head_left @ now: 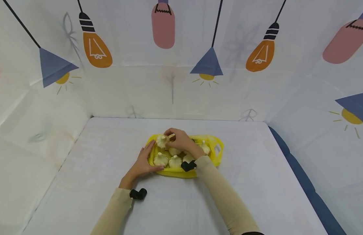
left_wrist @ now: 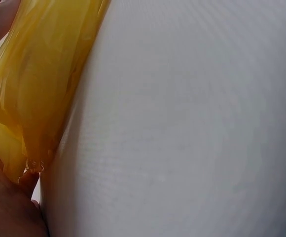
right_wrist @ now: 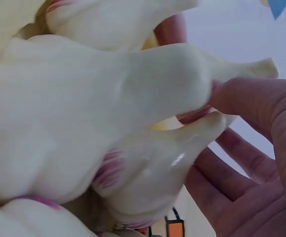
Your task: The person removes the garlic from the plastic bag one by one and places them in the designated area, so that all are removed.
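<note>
A yellow plastic bag (head_left: pixel 181 174) lies on the table, its mouth spread around several white garlic bulbs (head_left: pixel 175 161). At the bag's far left corner my right hand (head_left: pixel 182 141) pinches one garlic bulb (head_left: pixel 162 141) between thumb and fingers. My left hand (head_left: pixel 143 163) rests against the bag's left side, fingers stretched along the rim and thumb over the front edge. Crowded bulbs with purple streaks (right_wrist: pixel 143 173) fill the right wrist view beside the right thumb (right_wrist: pixel 251 101). In the left wrist view, yellow plastic (left_wrist: pixel 49 74) hides the bulbs.
The white table (head_left: pixel 116 137) runs on all sides of the bag. Behind it hangs a pale sheet (head_left: pixel 134 85) printed with lamps and bulbs. A dark blue padded edge (head_left: pixel 298 173) shows at the right. Black devices (head_left: pixel 138 194) sit at both wrists.
</note>
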`<state>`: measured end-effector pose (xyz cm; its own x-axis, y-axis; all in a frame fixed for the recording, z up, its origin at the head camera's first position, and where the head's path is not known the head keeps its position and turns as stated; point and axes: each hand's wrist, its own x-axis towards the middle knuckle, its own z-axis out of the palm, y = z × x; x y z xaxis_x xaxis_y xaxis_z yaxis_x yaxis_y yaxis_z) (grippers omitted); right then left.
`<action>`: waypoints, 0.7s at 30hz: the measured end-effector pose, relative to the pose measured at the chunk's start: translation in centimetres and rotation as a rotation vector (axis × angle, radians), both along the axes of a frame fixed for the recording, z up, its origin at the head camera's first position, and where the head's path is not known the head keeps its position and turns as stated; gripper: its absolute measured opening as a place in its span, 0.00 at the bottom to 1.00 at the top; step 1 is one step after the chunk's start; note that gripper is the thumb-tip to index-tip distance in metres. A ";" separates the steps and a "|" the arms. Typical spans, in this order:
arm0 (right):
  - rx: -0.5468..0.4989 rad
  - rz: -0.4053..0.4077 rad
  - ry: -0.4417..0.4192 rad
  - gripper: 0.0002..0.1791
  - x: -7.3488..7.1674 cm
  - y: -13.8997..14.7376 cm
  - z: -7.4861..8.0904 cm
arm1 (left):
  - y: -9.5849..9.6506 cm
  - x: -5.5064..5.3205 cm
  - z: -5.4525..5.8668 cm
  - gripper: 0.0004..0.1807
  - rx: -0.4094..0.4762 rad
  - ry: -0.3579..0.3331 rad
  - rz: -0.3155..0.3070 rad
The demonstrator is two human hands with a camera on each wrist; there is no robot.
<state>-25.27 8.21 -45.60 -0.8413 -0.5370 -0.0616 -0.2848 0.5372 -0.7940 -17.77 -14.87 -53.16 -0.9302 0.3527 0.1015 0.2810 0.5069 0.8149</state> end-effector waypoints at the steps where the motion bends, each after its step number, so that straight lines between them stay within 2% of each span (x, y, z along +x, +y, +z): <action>1: -0.011 -0.001 0.008 0.23 0.1 0.0 0.2 | 0.0 0.0 0.0 0.68 -0.001 0.005 -0.002; 9: -0.074 -0.023 0.075 0.23 0.3 0.4 1.3 | -0.1 0.0 -0.1 0.64 0.006 0.035 -0.024; 15: -0.107 -0.057 0.094 0.22 0.4 1.0 2.0 | -0.1 -0.1 0.0 0.62 -0.018 0.038 -0.020; 21: -0.130 -0.102 0.081 0.23 1.3 2.2 3.0 | -0.1 -0.1 -0.1 0.61 -0.038 0.027 -0.013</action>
